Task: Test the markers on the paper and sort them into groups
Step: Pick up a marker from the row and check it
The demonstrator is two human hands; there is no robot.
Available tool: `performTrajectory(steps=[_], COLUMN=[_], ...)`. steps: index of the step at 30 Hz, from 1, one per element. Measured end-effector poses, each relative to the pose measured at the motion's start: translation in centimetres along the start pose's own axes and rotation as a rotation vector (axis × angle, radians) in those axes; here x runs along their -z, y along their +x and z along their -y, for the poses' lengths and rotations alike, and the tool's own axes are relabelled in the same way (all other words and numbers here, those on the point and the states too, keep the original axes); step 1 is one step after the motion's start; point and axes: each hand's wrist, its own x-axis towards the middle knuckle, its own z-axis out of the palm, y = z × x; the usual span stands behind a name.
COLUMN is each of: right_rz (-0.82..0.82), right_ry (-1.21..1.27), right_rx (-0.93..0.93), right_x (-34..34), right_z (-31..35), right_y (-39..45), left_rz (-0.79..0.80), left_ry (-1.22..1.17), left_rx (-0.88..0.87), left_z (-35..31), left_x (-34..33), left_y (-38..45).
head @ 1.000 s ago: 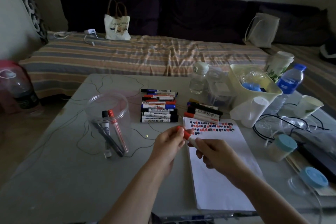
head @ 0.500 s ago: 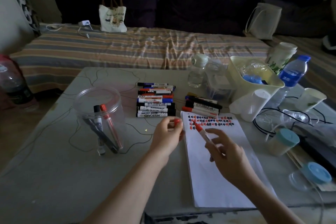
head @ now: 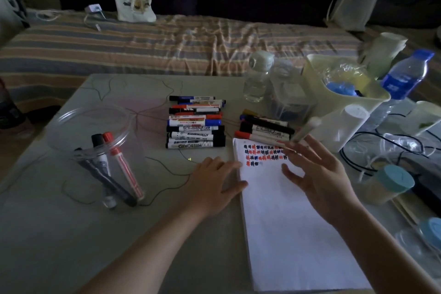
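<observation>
Right now a blurred white-barrelled marker (head: 306, 130) sits at the fingertips of the right hand (head: 319, 174), above the top right corner of the white paper pad (head: 296, 234); its tip points down toward the rows of red, black and blue test marks (head: 265, 154) at the far end of the pad. The right hand's fingers are spread wide, and motion blur hides whether any of them actually pinch the marker, so I cannot tell its grasp. The left hand (head: 214, 184) lies flat and relaxed on the grey table (head: 71, 246), fingers straight, fingertips touching the left edge of the pad.

Just beyond the pad's far edge lies a small group of black and red markers (head: 265, 130), side by side. Left of it, beyond the left hand, is a larger stack of black, blue and red whiteboard markers (head: 195, 123). Further left stands a clear round plastic tub (head: 95, 150) holding a red marker and a few black ones, leaning.

On the right side are a clear water bottle (head: 257, 79), a pale yellow plastic bin (head: 343, 93), a blue-labelled bottle (head: 403, 76) and a jar with a teal lid (head: 391, 181). Beyond the table runs a striped couch (head: 143, 50) with a white tote bag (head: 133, 0) on it.
</observation>
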Motion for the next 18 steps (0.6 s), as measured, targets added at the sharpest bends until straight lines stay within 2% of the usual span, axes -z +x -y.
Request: performTrajectory(steps=[6, 10, 13, 18], right_rz=[-0.198, -0.160, -0.138, -0.251], right_ry=[-0.386, -0.596, -0.647, -0.722], right_rx=[0.122, 0.176, 0.178, 0.260], right_x=[0.0, -0.4, -0.5, 0.2], right_z=[-2.5, -3.5, -4.2, -5.6], right_y=[2.3, 3.8, 4.6, 4.3], left_rz=[-0.127, -0.182, -0.193, -0.194], left_ry=[0.063, 0.049, 0.052, 0.047], left_rx=[-0.073, -0.091, -0.089, -0.069], left_z=[-0.2, -0.2, -0.2, -0.3], left_x=[-0.3, -0.4, -0.4, -0.5], left_y=[0.1, 0.1, 0.1, 0.1])
